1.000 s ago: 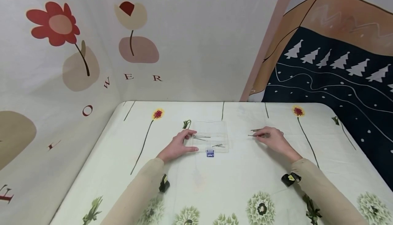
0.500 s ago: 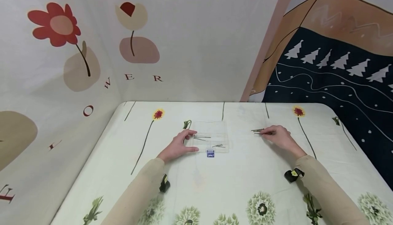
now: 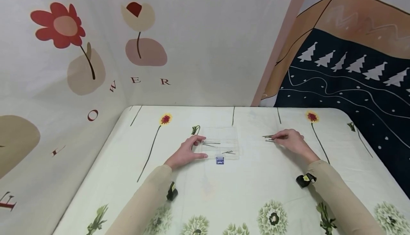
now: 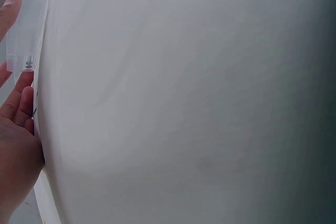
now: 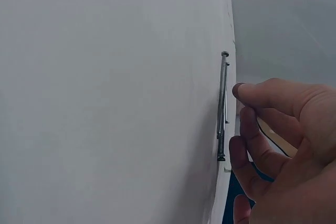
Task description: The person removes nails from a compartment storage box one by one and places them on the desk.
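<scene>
So both arms reach in from the bottom corners and angle toward the middle of the tabletop (image 3: 250, 185). Left one slants up and to the right, right one up and to the left, beige sleeves (image 3: 141, 204) down to the wrists, each with a little black wrist camera (image 3: 172, 193) strapped on.

The left hand (image 3: 185, 151) has hold of the clear box (image 3: 221, 133) at its left end: thumb stuck out pretty straight along the near corner, the other fingers further back around the end, so the box sits between them. Blue latch (image 3: 220, 160) is on the box's near edge. Inside there's a longer pair (image 3: 211, 143) of thin metal pieces over toward the left, plus a shorter bunch (image 3: 228, 152) in the near compartment.

The right hand (image 3: 290, 141) is well off to the right of the box, right at the loose fasteners (image 5: 221, 103) lying on the tabletop. Nails or screws, can't really tell. Back of the hand is up, fingers loosely bent. From the right wrist view the fingertips are just beside the pile with a small gap showing, and I don't see anything pinched in them.
</scene>
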Action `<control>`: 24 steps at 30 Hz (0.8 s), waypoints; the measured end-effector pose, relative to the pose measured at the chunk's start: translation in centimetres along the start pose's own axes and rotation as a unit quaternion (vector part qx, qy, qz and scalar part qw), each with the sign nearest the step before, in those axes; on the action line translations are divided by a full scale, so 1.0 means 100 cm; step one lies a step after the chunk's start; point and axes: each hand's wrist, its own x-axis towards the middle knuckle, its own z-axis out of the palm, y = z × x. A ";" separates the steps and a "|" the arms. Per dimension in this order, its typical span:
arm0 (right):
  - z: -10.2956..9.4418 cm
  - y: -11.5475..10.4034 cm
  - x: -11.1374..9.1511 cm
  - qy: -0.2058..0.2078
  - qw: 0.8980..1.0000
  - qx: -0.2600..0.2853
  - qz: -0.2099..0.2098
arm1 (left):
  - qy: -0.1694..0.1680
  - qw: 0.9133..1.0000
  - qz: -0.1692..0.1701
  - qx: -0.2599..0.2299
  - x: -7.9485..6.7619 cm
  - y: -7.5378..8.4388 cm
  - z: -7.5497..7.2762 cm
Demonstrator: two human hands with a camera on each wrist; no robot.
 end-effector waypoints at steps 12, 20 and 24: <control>0.000 -0.004 0.001 0.001 1.000 0.026 -0.014 | 0.000 1.000 -0.003 -0.004 -0.001 0.001 0.000; 0.008 -0.013 0.005 -0.002 0.998 0.056 -0.029 | -0.001 1.000 0.002 -0.001 0.000 -0.001 0.001; 0.013 -0.022 0.007 -0.003 0.997 0.068 -0.032 | 0.000 1.000 0.004 -0.004 0.001 -0.001 0.000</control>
